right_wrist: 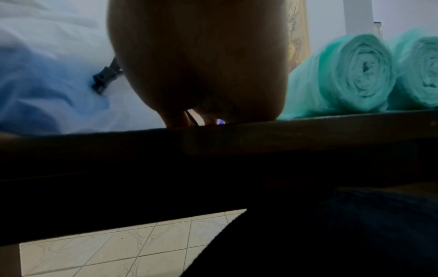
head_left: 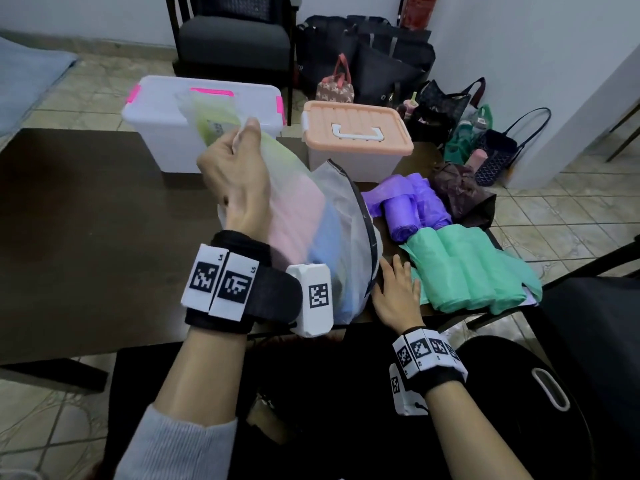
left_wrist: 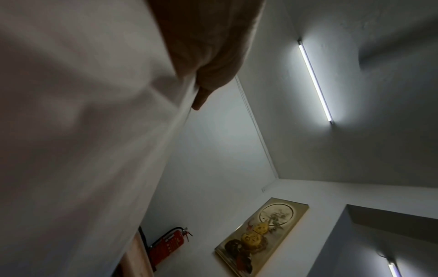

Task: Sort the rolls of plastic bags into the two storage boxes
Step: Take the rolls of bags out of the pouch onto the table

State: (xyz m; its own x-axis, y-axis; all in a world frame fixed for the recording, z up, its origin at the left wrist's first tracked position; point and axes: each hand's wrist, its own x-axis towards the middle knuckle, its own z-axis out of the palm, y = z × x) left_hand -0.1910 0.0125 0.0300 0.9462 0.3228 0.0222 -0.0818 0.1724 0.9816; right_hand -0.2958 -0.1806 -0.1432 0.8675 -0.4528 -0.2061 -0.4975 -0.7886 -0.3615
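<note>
My left hand (head_left: 239, 140) is raised over the table and pinches the top edge of a clear zip bag (head_left: 322, 230). Pink, blue and pale green rolls show through it. The bag's bottom rests near the table's front edge. In the left wrist view my left hand (left_wrist: 208, 75) grips the whitish plastic (left_wrist: 83, 131). My right hand (head_left: 394, 271) lies flat on the table between the bag and several green rolls (head_left: 464, 271). Purple rolls (head_left: 412, 206) lie behind the green ones. In the right wrist view the palm (right_wrist: 196, 65) sits beside the green rolls (right_wrist: 350, 75).
A clear box with pink latches (head_left: 162, 140) and a box with a peach lid (head_left: 356, 133), both lidded, stand at the table's far side. A dark crumpled bag (head_left: 457, 192) lies behind the purple rolls. Handbags (head_left: 381, 57) and a chair (head_left: 232, 39) stand on the floor beyond.
</note>
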